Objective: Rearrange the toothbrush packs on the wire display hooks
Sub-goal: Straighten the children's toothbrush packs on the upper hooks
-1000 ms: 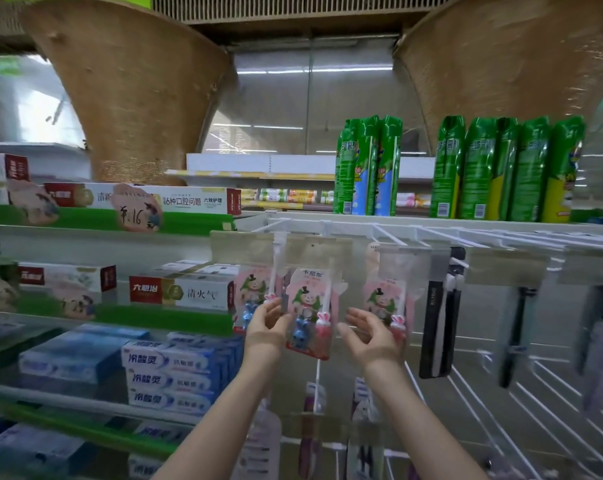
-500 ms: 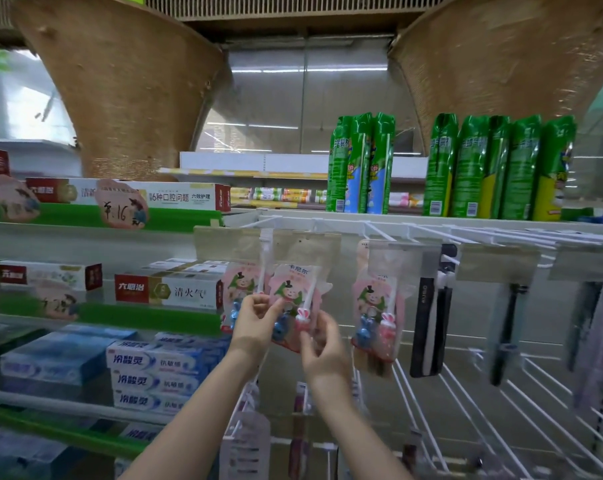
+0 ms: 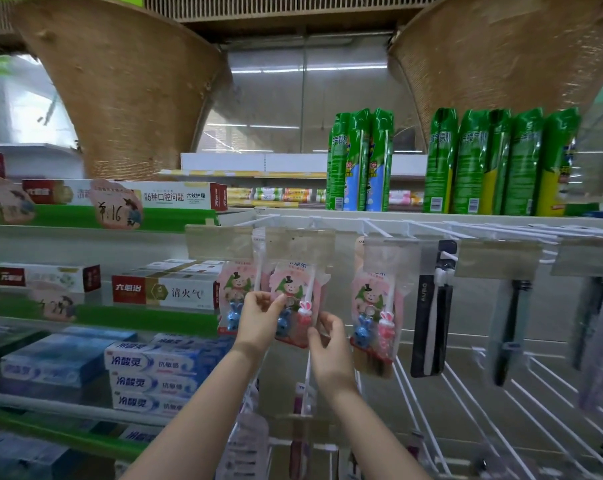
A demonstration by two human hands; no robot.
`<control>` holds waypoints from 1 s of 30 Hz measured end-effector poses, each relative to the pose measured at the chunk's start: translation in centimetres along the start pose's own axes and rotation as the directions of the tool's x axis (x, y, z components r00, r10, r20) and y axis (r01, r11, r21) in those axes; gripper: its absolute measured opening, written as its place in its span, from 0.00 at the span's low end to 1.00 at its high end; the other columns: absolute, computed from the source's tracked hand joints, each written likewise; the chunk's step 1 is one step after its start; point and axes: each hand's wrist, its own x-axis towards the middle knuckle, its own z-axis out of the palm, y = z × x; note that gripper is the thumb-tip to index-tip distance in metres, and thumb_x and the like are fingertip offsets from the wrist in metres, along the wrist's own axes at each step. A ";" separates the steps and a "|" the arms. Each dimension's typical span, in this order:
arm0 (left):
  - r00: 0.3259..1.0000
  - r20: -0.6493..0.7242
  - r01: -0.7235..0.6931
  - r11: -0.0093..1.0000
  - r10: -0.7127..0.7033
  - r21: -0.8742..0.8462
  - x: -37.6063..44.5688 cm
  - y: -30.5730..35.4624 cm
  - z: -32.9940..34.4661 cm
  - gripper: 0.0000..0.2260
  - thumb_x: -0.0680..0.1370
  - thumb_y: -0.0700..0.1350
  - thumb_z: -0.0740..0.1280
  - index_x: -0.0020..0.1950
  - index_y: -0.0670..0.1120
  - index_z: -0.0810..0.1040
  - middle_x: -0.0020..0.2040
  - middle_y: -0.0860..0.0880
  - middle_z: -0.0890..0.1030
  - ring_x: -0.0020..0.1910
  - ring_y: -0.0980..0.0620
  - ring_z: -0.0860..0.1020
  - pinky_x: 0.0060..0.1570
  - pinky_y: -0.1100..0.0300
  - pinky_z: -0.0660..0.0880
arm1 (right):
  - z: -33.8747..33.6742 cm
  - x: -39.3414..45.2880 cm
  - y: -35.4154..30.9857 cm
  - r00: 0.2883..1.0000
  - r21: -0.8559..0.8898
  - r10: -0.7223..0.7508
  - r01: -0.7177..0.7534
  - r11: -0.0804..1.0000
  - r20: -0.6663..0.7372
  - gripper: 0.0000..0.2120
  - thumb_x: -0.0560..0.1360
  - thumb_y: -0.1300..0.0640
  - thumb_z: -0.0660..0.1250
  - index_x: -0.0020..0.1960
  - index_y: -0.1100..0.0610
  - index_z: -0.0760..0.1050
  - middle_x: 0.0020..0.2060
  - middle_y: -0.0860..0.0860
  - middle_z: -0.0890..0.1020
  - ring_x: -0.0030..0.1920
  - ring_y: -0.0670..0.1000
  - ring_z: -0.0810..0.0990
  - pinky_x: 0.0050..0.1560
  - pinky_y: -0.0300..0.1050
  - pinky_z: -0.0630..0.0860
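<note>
Pink children's toothbrush packs with blue and pink rabbit handles hang from white wire hooks (image 3: 379,228). My left hand (image 3: 258,320) pinches the left edge of the middle pack (image 3: 294,289). My right hand (image 3: 329,341) holds that same pack at its lower right corner. Another pink pack (image 3: 234,289) hangs just left, partly behind my left hand. A third pink pack (image 3: 374,306) hangs to the right, untouched. A black toothbrush pack (image 3: 431,306) hangs further right.
Toothpaste boxes (image 3: 161,291) fill the shelves on the left. Green spray cans (image 3: 358,161) stand on the top shelf above the hooks. More wire hooks (image 3: 483,410) and blurred dark packs (image 3: 507,330) extend to the right and below.
My right hand moved left from near the right pink pack to the middle pack and took hold of its lower right corner. My left hand stayed on that pack's left edge.
</note>
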 end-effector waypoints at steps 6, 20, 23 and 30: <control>0.998 -0.037 0.047 0.999 -0.048 -0.004 0.5 -0.5 1.3 0.11 0.78 0.47 0.65 0.55 0.43 0.70 0.48 0.48 0.75 0.48 0.51 0.75 0.46 0.61 0.71 | -0.1 1.4 0.3 0.999 -0.082 0.020 -0.016 0.997 0.048 0.20 0.81 0.56 0.57 0.72 0.56 0.63 0.65 0.50 0.75 0.64 0.48 0.74 0.63 0.44 0.72; 0.901 -0.206 -0.305 0.896 0.381 0.324 -2.5 0.5 2.8 0.13 0.74 0.43 0.70 0.54 0.44 0.70 0.50 0.50 0.71 0.50 0.52 0.70 0.51 0.64 0.69 | -4.2 -0.6 -1.6 0.921 -0.110 -0.306 0.288 0.951 -0.241 0.13 0.78 0.65 0.60 0.58 0.50 0.72 0.54 0.42 0.78 0.53 0.38 0.76 0.54 0.32 0.74; 0.928 0.011 -0.371 0.919 0.373 0.134 -3.4 1.7 4.2 0.05 0.77 0.39 0.67 0.49 0.45 0.71 0.43 0.49 0.75 0.42 0.53 0.75 0.41 0.65 0.75 | -6.0 -0.3 -2.1 0.874 -0.068 -0.307 0.304 0.950 -0.377 0.10 0.77 0.65 0.61 0.54 0.52 0.72 0.47 0.44 0.78 0.44 0.35 0.77 0.42 0.26 0.73; 0.956 0.140 -0.270 0.961 0.259 0.065 -3.5 2.3 7.9 0.13 0.77 0.42 0.67 0.60 0.48 0.70 0.53 0.52 0.75 0.53 0.53 0.75 0.56 0.59 0.74 | -8.7 0.9 -1.6 0.786 -0.187 -0.332 0.274 0.943 -0.521 0.16 0.76 0.59 0.66 0.62 0.56 0.68 0.55 0.49 0.72 0.54 0.47 0.73 0.53 0.38 0.71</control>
